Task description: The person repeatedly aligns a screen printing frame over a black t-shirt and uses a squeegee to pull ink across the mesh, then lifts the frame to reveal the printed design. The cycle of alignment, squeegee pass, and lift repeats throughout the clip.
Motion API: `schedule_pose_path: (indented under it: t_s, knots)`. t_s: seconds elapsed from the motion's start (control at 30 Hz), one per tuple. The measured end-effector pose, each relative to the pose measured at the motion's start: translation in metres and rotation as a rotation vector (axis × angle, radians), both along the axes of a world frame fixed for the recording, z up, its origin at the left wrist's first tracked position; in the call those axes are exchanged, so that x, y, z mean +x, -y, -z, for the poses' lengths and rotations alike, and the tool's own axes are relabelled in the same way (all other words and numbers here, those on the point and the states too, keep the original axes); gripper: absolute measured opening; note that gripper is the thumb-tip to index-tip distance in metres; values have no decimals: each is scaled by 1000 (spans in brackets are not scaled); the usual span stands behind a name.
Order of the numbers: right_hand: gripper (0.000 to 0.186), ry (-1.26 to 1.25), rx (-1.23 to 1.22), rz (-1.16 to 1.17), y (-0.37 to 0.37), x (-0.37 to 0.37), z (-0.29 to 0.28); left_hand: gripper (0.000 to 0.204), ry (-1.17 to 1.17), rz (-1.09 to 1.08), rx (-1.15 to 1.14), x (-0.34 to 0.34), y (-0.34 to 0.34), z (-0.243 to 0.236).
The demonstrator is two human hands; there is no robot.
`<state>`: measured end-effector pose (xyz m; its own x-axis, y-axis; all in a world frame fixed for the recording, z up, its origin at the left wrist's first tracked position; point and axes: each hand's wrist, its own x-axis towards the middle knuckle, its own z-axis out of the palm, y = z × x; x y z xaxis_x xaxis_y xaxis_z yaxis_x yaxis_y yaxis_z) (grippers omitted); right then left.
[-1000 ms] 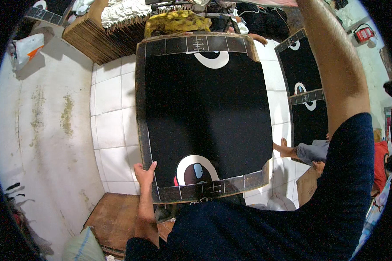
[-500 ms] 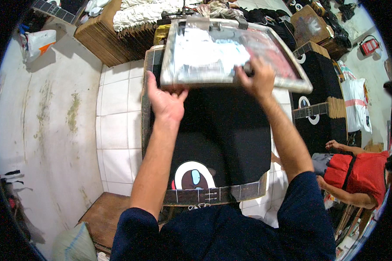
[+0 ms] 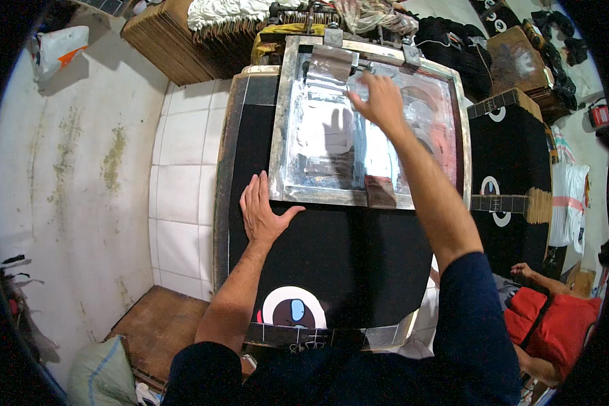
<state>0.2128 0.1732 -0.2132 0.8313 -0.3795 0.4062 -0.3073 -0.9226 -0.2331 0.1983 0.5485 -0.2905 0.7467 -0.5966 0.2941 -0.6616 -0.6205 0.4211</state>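
A screen printing frame point(image 3: 275, 159), its mesh smeared with white and light blue ink, lies over black fabric point(image 3: 331, 250) on a long board. My left hand point(image 3: 260, 215) rests flat on the fabric beside the frame's near left corner, fingers stretched and thumb out. My right hand point(image 3: 381, 105) hovers above the mesh, thumb apart and fingers partly bent, with nothing visible in it. Just beyond it a squeegee point(image 3: 333, 63) leans at the frame's far side. A second small brownish-grey blade-like piece point(image 3: 380, 192) sits at the near edge. A printed cartoon eye point(image 3: 294, 308) shows on the fabric's near end.
Another board with black printed fabric point(image 3: 507, 152) stands to the right. A person in red point(image 3: 555, 325) is at the lower right. Stacked boards point(image 3: 176, 44) and white cloths point(image 3: 230, 13) fill the back left. A brown wooden surface point(image 3: 159, 325) lies at the lower left.
The frame has come down and nearer, onto the fabric. My left hand has left its near edge and moved down to the fabric. My right hand has let go and moved toward the squeegee.
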Motion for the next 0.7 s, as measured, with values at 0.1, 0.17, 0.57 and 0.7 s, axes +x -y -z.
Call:
schedule_pose_path:
  t_s: [0.1,0.17,0.57,0.7]
  knots:
    - [80,-15,-81,-6,26,74,13,116,11,3,26,-1,1,1]
    - [98,-71,-266,12,29,105,14,113,-1,8,44,-1,1,1]
    - [53,-138,-76,-112,-11,84,0,107,-58,33,-1,-2,2,-3]
    - [35,-168,-163,-96,-53,43,9,107,-38,42,-15,-2,1,0]
